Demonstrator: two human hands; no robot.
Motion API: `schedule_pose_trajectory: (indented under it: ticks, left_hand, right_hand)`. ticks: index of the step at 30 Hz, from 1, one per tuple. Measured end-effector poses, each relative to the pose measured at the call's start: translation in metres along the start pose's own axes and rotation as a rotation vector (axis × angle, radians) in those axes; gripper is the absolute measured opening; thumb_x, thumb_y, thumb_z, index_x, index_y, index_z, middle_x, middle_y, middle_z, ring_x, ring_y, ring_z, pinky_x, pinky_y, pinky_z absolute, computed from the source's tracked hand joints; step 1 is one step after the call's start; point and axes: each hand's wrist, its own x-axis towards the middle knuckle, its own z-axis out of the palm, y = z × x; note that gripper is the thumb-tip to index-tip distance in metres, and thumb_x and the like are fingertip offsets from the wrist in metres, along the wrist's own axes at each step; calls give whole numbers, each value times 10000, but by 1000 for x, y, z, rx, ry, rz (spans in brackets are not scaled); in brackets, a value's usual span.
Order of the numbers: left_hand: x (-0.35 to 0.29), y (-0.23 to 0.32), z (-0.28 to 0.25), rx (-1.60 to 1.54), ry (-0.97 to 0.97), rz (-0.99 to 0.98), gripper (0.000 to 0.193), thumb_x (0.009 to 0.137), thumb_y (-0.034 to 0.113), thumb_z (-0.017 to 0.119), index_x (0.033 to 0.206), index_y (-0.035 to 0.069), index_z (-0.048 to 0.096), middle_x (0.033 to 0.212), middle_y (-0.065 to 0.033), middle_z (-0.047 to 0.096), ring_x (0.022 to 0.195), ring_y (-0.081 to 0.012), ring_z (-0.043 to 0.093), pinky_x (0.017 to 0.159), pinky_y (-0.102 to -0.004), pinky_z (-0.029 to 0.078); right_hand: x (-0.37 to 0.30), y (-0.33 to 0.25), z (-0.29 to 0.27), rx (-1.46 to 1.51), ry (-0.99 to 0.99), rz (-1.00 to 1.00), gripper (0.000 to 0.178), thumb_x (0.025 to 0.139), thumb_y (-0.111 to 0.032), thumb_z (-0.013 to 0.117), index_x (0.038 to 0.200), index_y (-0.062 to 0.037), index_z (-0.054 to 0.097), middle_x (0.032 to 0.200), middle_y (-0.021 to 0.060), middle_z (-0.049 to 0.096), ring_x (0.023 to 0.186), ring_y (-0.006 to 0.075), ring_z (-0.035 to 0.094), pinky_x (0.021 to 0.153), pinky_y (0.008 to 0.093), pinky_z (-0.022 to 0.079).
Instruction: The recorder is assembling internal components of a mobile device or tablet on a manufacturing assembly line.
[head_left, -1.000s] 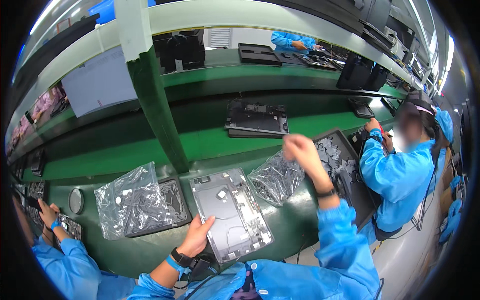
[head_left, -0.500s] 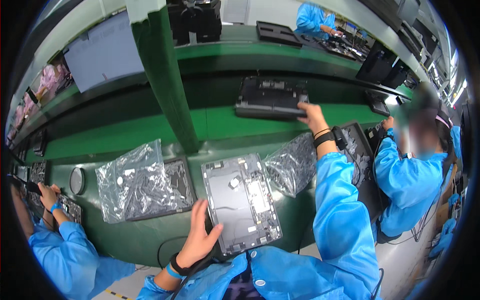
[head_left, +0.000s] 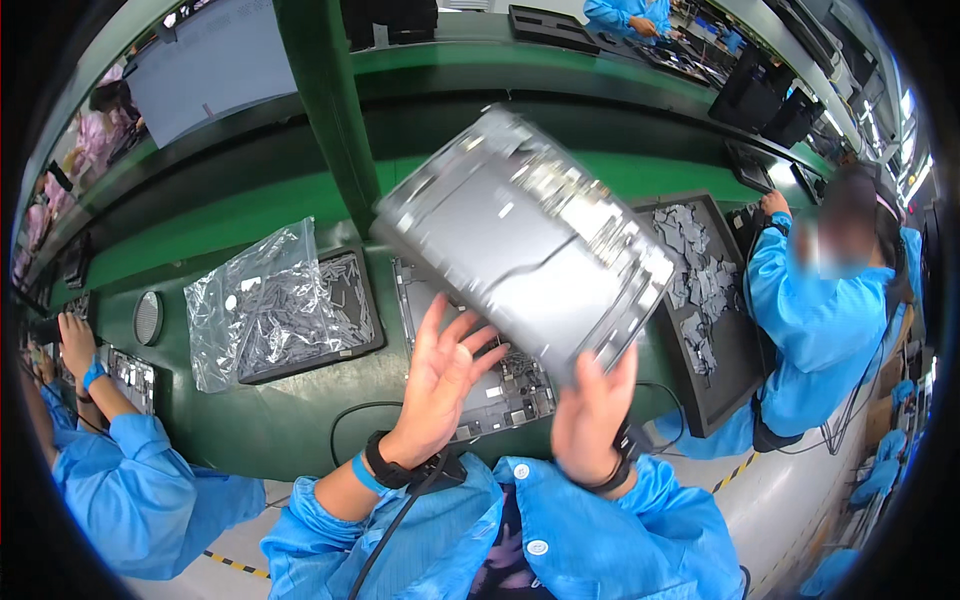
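Note:
My right hand [head_left: 597, 408] grips the lower edge of a flat grey device housing [head_left: 500, 235], with its back off and a circuit board exposed along one side. The housing is raised and tilted, and slightly smeared by motion. My left hand [head_left: 440, 375] is open, palm up with fingers spread, beside the housing's lower left edge; I cannot tell whether it touches. Below it, a second open device housing [head_left: 500, 405] lies on the green table [head_left: 240, 440], mostly covered by the raised one and my left hand.
A clear plastic bag [head_left: 245, 320] of dark strips rests on a black tray [head_left: 365, 320] at left, near a round mesh-like disc [head_left: 148, 318]. Another black tray [head_left: 700, 330] with grey pieces stands right. A green post [head_left: 325, 110] rises behind. Co-workers [head_left: 820, 310] [head_left: 150, 480] sit on both sides.
My right hand has come back from the far shelf, bringing a device housing over the one on the table. My left hand has turned palm up and moved slightly right.

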Motion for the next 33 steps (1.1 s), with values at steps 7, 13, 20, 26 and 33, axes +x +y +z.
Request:
schedule_pose_trajectory:
  ticks: [7, 13, 20, 26, 33]
  left_hand:
    - [-17, 24, -50, 144, 312, -87, 369, 1045, 295, 466, 1284, 15, 490, 1189, -101, 608, 1040, -194, 620, 898, -359, 530]
    - [-20, 29, -86, 270, 335, -296, 383, 1056, 297, 437, 1294, -1, 472, 1182, -103, 603, 1030, -176, 615, 882, -340, 535]
    - [-16, -4, -101, 683, 311, -113, 367, 1048, 277, 438, 1261, -15, 504, 1159, -128, 631, 980, -238, 627, 863, -351, 491]
    - [4, 45, -71, 1567, 134, -172, 328, 956, 260, 559, 1158, 2, 559, 911, -231, 642, 779, -431, 625, 657, -468, 495]
    - [29, 93, -98, 1778, 197, 140, 103, 884, 51, 629, 956, 4, 686, 824, -135, 642, 743, -280, 620, 670, -360, 482]
  right_hand:
    - [-57, 23, -75, 26, -186, 46, 702, 916, -169, 576, 1483, 45, 222, 1393, 158, 421, 1203, 226, 486, 991, 365, 421]
    - [15, -2, -94, -380, -421, 17, 303, 939, -25, 525, 1238, 14, 548, 1292, 142, 514, 1122, 214, 550, 942, 336, 462]
    - [56, 16, -53, -986, -628, -180, 404, 873, -26, 632, 1269, 9, 560, 1345, 173, 531, 1237, 283, 526, 1023, 356, 419]
    - [106, 14, -50, -1233, -676, -477, 117, 804, -18, 692, 920, -32, 704, 946, 86, 683, 869, 278, 613, 772, 365, 490]
    - [146, 39, -41, -1475, -784, -498, 74, 775, -46, 704, 847, -52, 688, 807, 76, 600, 816, 294, 577, 729, 379, 490]
